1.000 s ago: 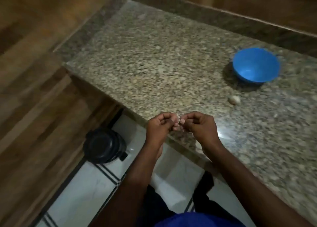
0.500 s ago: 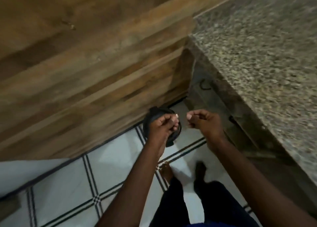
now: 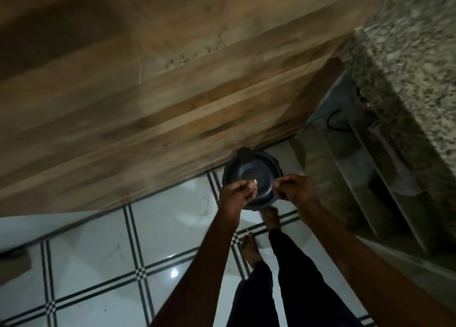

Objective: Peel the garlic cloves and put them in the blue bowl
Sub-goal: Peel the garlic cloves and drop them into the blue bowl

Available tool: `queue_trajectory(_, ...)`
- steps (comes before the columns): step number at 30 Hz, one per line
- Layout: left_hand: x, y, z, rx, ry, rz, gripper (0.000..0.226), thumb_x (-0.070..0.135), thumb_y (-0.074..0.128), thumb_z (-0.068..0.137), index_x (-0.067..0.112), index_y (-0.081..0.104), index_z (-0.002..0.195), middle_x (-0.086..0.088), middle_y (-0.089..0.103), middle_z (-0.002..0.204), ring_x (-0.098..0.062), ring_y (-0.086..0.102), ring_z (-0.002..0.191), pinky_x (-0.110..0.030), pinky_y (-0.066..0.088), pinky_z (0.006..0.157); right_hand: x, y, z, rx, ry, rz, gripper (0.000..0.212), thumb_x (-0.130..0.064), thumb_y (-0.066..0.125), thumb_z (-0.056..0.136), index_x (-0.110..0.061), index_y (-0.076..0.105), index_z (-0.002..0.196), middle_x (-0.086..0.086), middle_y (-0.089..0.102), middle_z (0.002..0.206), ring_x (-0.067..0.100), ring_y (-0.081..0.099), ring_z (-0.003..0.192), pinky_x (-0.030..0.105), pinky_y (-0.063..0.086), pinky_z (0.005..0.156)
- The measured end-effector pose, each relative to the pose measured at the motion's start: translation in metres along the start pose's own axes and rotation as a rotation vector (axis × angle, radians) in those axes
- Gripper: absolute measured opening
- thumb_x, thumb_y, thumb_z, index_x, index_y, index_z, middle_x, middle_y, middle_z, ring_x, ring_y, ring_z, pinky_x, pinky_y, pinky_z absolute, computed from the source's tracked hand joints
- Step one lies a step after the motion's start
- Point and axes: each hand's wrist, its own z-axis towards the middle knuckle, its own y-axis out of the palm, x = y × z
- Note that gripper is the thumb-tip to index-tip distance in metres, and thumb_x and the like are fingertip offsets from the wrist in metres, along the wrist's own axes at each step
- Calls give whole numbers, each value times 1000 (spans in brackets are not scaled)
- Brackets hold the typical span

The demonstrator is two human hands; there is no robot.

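We log 1 small pale garlic clove [image 3: 254, 184], axis unclear, pinched by our left hand [image 3: 237, 194]; right hand [image 3: 294, 187] curled, contents indiscernible, above 1 round black plastic bin [image 3: 249, 171].

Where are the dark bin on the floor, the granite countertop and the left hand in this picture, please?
dark bin [image 3: 254, 171]: head view, on its round lid.
granite countertop [image 3: 419, 55]: head view, on its speckled top.
left hand [image 3: 235, 194]: head view, on the back of the hand.

hands [image 3: 266, 191] parted | now over black bin [image 3: 249, 176] | counter left
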Motion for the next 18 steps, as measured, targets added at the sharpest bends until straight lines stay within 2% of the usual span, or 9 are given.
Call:
queue_trajectory(1, -6, -1, 14, 1, -18, 3, 10, 0, 64, 95, 5, 72, 97, -10, 74, 88, -17, 69, 82, -19, 56, 71, 9, 5, 14, 25, 10, 3, 10, 4, 67, 89, 14, 68, 88, 29, 67, 85, 38, 64, 77, 35, 57, 67)
queue_trajectory(2, -14, -1, 29, 0, -35, 6, 10, 0, 63, 96, 4, 71, 99, -10, 73, 89, -17, 69, 83, -18, 56, 70, 17, 10, 28, 42, 23, -17, 9, 4, 67, 89, 13, 68, 88, 25, 68, 83, 36, 64, 76, 36, 58, 69)
queue_trajectory(4, -29, -1, 59, -3, -64, 24, 11, -2, 63, 96, 5, 71, 97, -10, 72, 90, -17, 68, 84, -17, 57, 68, 35, 19, 55, 58, 62, -49, 12, 3, 67, 88, 1, 68, 77, 21, 68, 80, 34, 65, 75, 44, 58, 79)
queue_trajectory(7, -56, -2, 107, -4, -110, 63, 13, -5, 63, 94, 6, 71, 92, -8, 72, 90, -17, 68, 86, -18, 57, 66, 67, 31, 102, 93, 132, -95, 23, 2, 70, 85, -8, 65, 65, 15, 68, 70, 31, 67, 70, 41, 59, 76)
queue_trajectory(11, -96, -5, 164, -100, -141, 120, 17, -7, 62, 94, 7, 70, 88, -8, 72, 87, -18, 70, 80, -21, 58, 65, 115, 42, 162, 158, 165, -78, 27, -3, 74, 81, -12, 67, 57, 15, 72, 66, 36, 74, 72, 52, 61, 80)
queue_trajectory(13, -114, -4, 185, -144, -170, 114, 14, -9, 63, 93, 3, 69, 88, -7, 74, 80, -16, 72, 73, -22, 59, 65, 134, 43, 182, 196, 179, -44, 28, -2, 74, 83, -9, 63, 58, 18, 71, 68, 37, 72, 69, 55, 61, 79)
queue_trajectory(16, -133, 3, 197, -200, -192, 127, 14, -9, 63, 92, 2, 67, 85, -2, 74, 69, -11, 72, 65, -21, 58, 63, 163, 35, 191, 193, 203, -13, 18, 3, 67, 86, -8, 66, 72, 23, 72, 82, 41, 72, 81, 55, 60, 82)
queue_trajectory(18, -146, 5, 201, -250, -194, 123, 16, -10, 60, 94, 2, 65, 85, 0, 74, 67, -8, 72, 64, -20, 58, 64, 182, 30, 193, 175, 227, 26, 18, 9, 64, 86, -6, 67, 78, 19, 71, 81, 37, 70, 81, 51, 60, 85)
